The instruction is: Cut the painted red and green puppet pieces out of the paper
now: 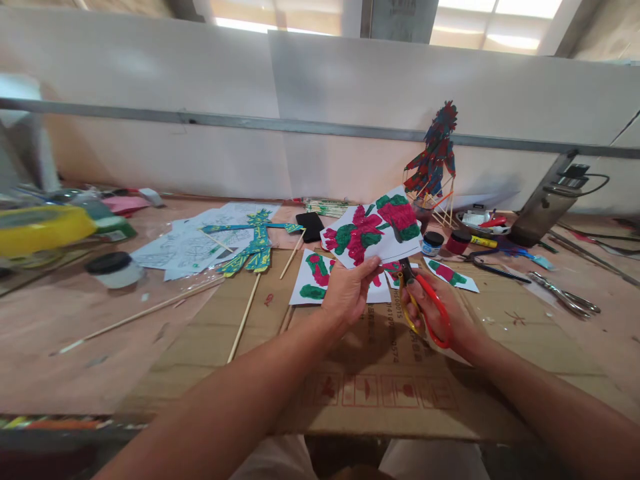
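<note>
Pinched in my left hand (353,288) is a white sheet of paper (373,227) painted with red and green shapes, held up above the cardboard. My right hand (437,310) grips scissors (440,313) with red and yellow handles. Their blades sit at the sheet's lower edge, partly hidden by it. Under and behind my hands lie another painted paper piece (307,290) and a cut strip (453,275) with red and green paint. To the left, a blue and yellow painted paper figure (257,237) on thin sticks rests over drawings.
Cardboard (200,373) covers the table's front. Line drawings (185,247), a black phone-like object (310,227) and a lidded jar (114,269) lie left. Paint jars (433,243), a dark red-blue figure (437,153), pliers-like metal tool (565,293) and a bottle (547,207) stand or lie right.
</note>
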Motion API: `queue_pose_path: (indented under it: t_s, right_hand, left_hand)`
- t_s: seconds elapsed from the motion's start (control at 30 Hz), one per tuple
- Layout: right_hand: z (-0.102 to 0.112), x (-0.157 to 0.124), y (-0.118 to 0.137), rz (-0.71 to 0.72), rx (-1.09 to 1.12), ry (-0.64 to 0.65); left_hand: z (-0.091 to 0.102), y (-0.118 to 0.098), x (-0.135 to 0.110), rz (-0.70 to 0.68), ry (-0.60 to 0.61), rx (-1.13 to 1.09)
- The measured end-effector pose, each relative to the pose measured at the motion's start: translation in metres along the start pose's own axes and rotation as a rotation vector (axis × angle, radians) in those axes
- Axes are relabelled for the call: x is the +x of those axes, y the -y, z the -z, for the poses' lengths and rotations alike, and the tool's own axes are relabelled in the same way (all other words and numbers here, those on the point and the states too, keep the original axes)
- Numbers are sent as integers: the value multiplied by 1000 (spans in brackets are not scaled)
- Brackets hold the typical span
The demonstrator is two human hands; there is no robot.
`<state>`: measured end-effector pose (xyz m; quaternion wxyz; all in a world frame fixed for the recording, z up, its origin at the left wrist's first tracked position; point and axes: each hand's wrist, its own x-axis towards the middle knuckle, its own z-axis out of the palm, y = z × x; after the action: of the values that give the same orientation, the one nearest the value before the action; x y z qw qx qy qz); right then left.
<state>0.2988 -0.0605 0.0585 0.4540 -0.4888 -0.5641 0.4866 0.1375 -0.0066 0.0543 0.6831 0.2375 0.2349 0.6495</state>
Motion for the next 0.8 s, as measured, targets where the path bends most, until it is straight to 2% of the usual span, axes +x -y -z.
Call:
queue_pose_path:
  t_s: [0.2,0.5,0.67,0.8]
  right_hand:
    - [-2,1,3,41,-10,-1]
    - [-2,0,7,-19,-57,-50]
    - [-1,4,6,6,-23,-20]
    - [-1,5,5,-1,-19,-37]
  left_hand:
    - [-3,0,-4,25,-5,13]
    - [-5,-2,-5,36,42,4]
    - [-5,-3,-8,43,34,28]
    - [-6,-3,-8,44,72,37]
